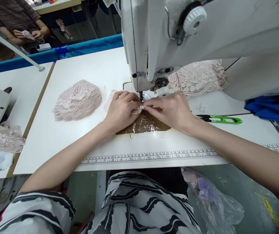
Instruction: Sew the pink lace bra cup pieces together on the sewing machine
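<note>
Both my hands meet right in front of the presser foot [141, 97] of a white sewing machine [139, 39]. My left hand [124, 109] has its fingers closed on a piece of pale pink lace [137, 110], part of which lies under that hand and to its left. From the other side, my right hand [170, 110] pinches the edge of the same lace between thumb and forefinger. Brown tape with a shiny clear film [146, 125] covers the table below the hands. How the lace lies under the foot is hidden by my fingers.
A stack of lace pieces [78, 100] lies to the left, more lace [198, 78] behind the needle area. Green thread snips [222, 119] and blue cloth [273, 113] are at right. A ruler strip [149, 159] runs along the front edge. Another person's hands [29, 35] hold something white beyond.
</note>
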`<state>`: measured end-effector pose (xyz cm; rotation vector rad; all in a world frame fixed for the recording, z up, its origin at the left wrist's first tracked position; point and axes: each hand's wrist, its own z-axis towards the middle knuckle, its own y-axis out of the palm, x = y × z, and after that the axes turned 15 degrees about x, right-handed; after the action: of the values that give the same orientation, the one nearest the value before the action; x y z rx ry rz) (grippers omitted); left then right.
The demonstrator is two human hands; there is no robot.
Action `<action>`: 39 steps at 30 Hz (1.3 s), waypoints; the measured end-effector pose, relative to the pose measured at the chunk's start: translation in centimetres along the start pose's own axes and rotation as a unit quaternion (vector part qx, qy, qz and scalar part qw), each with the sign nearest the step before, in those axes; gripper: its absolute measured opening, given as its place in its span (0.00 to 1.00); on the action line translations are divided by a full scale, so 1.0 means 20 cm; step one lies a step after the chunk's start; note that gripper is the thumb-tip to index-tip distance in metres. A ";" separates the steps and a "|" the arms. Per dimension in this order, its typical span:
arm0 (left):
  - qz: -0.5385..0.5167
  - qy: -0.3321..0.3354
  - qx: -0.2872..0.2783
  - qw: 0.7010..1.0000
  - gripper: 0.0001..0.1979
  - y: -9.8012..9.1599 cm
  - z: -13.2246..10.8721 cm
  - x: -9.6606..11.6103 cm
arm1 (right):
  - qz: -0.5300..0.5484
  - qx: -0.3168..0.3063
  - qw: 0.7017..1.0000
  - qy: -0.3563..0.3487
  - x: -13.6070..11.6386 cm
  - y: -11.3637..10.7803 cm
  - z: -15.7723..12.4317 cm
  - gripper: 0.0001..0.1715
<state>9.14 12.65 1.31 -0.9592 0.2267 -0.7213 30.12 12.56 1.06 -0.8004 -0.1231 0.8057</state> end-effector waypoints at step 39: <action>0.050 0.088 0.015 0.995 0.17 -0.02 -0.12 0.05 | 0.003 0.035 0.987 -0.157 -0.01 -0.01 -0.10 0.10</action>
<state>8.49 10.30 0.37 -0.8515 0.4140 -0.7157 30.86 11.21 -0.12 -0.6041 -0.3718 0.9332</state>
